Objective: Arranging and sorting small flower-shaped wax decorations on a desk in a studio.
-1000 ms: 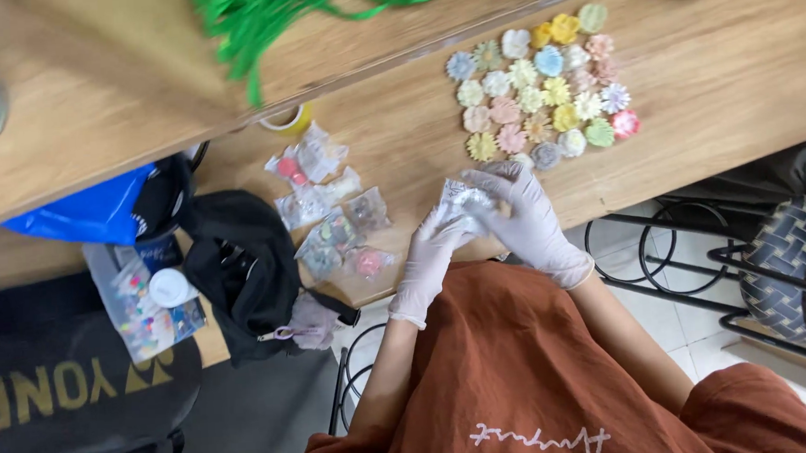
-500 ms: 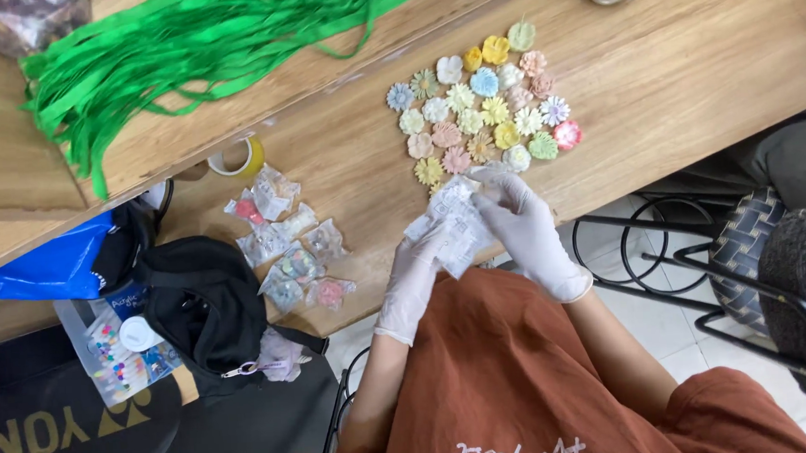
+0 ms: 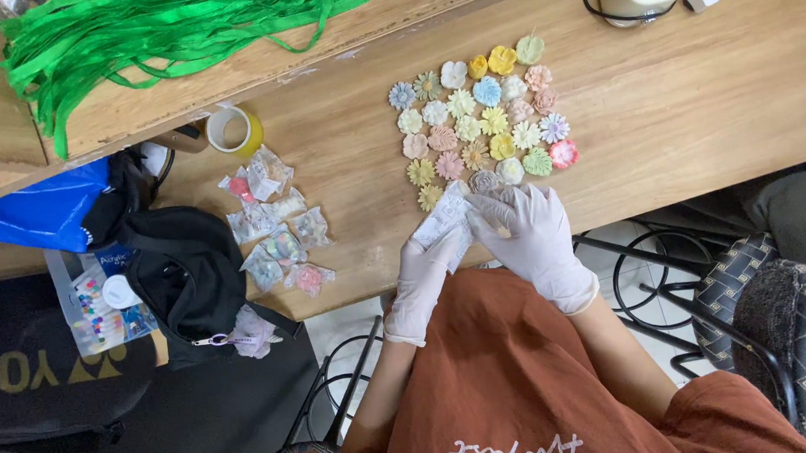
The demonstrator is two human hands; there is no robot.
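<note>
Fingers of both gloved hands are pinched shut on one small clear packet (image 3: pixel 446 222) — my left hand (image 3: pixel 421 273) grips it from below, my right hand (image 3: pixel 530 229) curls over its upper end, fingertips (image 3: pixel 487 215) pressed to the plastic. It sits at the near edge of the wooden table (image 3: pixel 691 101), just under the flower rows. What is inside it I cannot tell.

Going by size: the table carries everything; a heap of green ribbon (image 3: pixel 154 33) sprawls across the raised board at the far left; a black bag (image 3: pixel 180 275) and a blue plastic bag (image 3: pixel 39 209) hang off the left end, with a clear box of coloured bits (image 3: pixel 95 312) beside them. Then comes the block of pastel flower pieces (image 3: pixel 480 121), laid out in neat rows — that looks like the finished part, roughly two dozen set down. To the left, well apart from them, a cluster of small sealed packets (image 3: pixel 274 229) lies unopened, which I judge to be what is left. A roll of yellow tape (image 3: pixel 232 130) stands beyond them.
</note>
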